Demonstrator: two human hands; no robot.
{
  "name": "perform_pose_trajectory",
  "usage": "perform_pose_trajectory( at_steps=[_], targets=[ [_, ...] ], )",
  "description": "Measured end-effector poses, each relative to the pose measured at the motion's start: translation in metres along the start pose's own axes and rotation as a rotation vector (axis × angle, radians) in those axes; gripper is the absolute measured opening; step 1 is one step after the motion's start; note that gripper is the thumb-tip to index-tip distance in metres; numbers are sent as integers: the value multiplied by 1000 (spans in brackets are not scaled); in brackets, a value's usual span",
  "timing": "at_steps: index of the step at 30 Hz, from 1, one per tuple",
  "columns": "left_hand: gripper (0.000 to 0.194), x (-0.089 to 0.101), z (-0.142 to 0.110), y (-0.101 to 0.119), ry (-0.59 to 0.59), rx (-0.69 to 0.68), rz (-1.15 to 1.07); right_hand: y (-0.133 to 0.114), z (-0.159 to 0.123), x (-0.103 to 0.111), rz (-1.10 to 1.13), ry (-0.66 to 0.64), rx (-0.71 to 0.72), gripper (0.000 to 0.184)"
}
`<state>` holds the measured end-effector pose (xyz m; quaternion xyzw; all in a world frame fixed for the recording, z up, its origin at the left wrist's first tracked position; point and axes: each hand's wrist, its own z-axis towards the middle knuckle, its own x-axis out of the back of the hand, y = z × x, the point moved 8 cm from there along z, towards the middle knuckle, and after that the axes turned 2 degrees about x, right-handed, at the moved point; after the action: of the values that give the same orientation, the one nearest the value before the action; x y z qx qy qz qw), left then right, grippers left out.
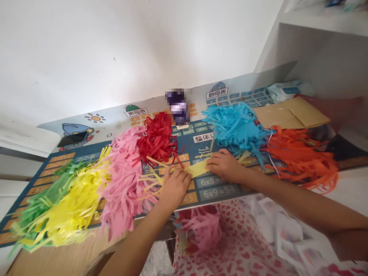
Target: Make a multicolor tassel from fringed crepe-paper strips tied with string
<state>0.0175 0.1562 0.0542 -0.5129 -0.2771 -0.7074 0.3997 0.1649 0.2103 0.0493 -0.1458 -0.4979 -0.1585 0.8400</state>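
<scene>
A pale yellow paper tassel (197, 168) lies stretched across the printed mat, its uncut middle band between my two hands and cut strips fanning out at both ends. My left hand (176, 186) has its fingers bent over the left end of that band. On the right end, my right hand (226, 165) grips the band with curled fingers. Both thumbs are mostly hidden. Close to my left hand lie pink tassels (125, 180) and a red tassel heap (158, 138). Just beyond my right hand is a blue tassel heap (238, 124).
Yellow tassels (76, 201) and green tassels (51, 191) cover the mat's left side. Orange tassels (304, 157) and a brown envelope (291, 112) lie at right. A dark phone (72, 140) rests at back left. Below the edge, a heart-print bag (241, 245) holds more pink strips.
</scene>
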Motion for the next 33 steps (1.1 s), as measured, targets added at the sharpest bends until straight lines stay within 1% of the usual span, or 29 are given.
perform_pose_trajectory(
  at_steps=[5,9,12,14,17,19,23,27,31,33],
  targets=[
    [14,2,-6,-7,27,28,-26,3,-4,-4,32,-20,-23,17],
    [16,2,-12,-12,21,61,-111,9,-7,-6,102,-39,-72,18],
    [18,-2,-10,-23,-27,204,-205,23,-4,-11,211,-81,-187,18],
    [22,-7,-7,-31,-82,336,-234,33,0,-19,270,-153,-289,19],
    [28,-14,-2,-41,-169,494,-176,46,8,-30,295,-267,-443,22],
    [30,-16,2,-44,-214,543,-113,51,12,-34,267,-321,-505,25],
    [28,-20,9,-46,-303,566,-56,51,18,-36,193,-378,-540,26],
    [29,-20,13,-48,-340,580,-46,52,19,-36,156,-409,-575,26],
    [28,-23,12,-49,-332,575,-33,50,21,-38,120,-440,-583,26],
    [25,-21,10,-50,-274,567,-12,50,20,-37,126,-412,-605,19]
  ],
)
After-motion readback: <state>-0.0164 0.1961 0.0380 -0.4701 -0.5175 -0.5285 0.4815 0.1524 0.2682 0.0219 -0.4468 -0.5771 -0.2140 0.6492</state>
